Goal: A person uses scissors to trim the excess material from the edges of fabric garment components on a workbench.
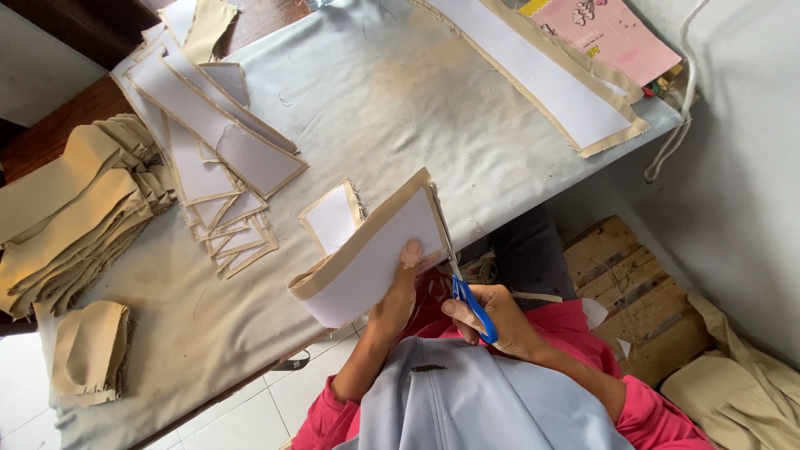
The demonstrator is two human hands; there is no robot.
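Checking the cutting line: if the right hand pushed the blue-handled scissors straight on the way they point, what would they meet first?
The right hand aims the scissors up along the edge of the white-faced tan fabric strip that the left hand holds; beyond it, probably the cloth-covered table.

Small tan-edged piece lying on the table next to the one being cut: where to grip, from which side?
Take the small piece at its near-right edge, coming from the person's side. That edge curls up off the table, so fingers can slip under. The stack crowds its left, and the held panel overhangs its near corner, so a pinch from above suits best.
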